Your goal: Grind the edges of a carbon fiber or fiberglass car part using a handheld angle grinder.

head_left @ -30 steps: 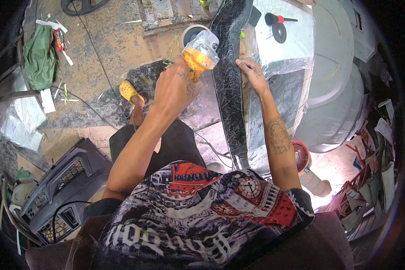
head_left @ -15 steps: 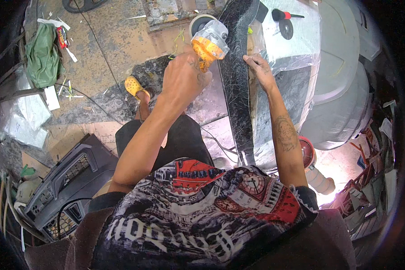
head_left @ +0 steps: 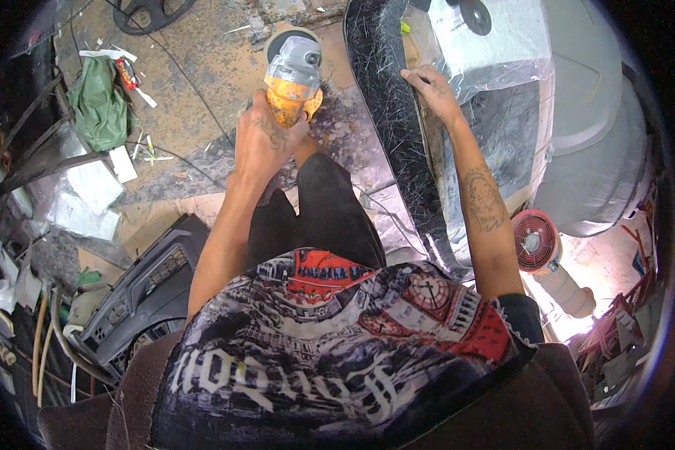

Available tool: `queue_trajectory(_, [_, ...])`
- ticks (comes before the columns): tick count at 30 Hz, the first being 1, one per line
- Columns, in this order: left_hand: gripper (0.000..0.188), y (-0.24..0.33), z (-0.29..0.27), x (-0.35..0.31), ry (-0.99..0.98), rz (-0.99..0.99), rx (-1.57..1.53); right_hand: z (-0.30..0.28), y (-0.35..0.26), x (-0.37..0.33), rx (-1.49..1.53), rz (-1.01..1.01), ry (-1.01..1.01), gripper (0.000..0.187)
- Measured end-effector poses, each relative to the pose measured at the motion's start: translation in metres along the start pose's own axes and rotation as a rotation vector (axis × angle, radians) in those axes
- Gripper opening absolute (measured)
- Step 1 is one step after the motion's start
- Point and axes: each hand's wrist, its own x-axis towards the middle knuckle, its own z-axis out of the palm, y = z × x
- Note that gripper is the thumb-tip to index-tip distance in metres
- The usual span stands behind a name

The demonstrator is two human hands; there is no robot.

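In my left hand point(head_left: 266, 142) is an angle grinder point(head_left: 293, 84) with an orange body, a grey taped head and a round disc point(head_left: 279, 40) at its far end. My fingers are wrapped around its body, and the tool is apart from the panel, to the left of it. A long black curved panel point(head_left: 388, 94) with a rough, fibre-streaked surface stands in front of me, right of centre. My right hand point(head_left: 435, 94) is closed on the panel's right edge, fingertips curled over it. A yellow clog point(head_left: 316, 103) shows partly behind the grinder.
Plastic film point(head_left: 502, 64) covers a surface right of the panel, with a black disc point(head_left: 475, 16) on it. Large grey body parts point(head_left: 592, 150) and a red round fan point(head_left: 534, 240) lie farther right. To the left are a green bag point(head_left: 101, 109), a steering wheel point(head_left: 150, 16), a dark bumper point(head_left: 142, 285) and a floor cord point(head_left: 184, 75).
My left hand has carried the grinder leftward, away from the panel's edge. My right hand stays on the edge. The view has shifted; the red-and-black brush is out of sight.
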Motion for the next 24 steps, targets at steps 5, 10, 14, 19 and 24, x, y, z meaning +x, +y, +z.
queue_trajectory(5, [0.050,0.025,0.009,-0.004,0.028,-0.025,0.079,0.001,0.001,0.003,-0.018,-0.073,-0.023,0.041])
queue_trajectory(10, [0.049,0.041,0.016,-0.012,0.045,0.003,0.096,0.007,-0.001,0.002,-0.074,-0.118,0.047,0.039])
queue_trajectory(14, [0.050,0.057,0.019,-0.013,0.021,-0.026,0.214,0.011,0.008,0.002,-0.074,-0.178,0.082,0.036])
queue_trajectory(19, [0.050,0.063,0.025,-0.009,0.005,-0.036,0.217,0.017,0.010,0.002,0.025,-0.197,0.111,0.030])
queue_trajectory(24, [0.050,0.075,0.030,-0.006,0.025,-0.057,0.259,0.017,0.006,0.003,-0.006,-0.227,0.128,0.029])
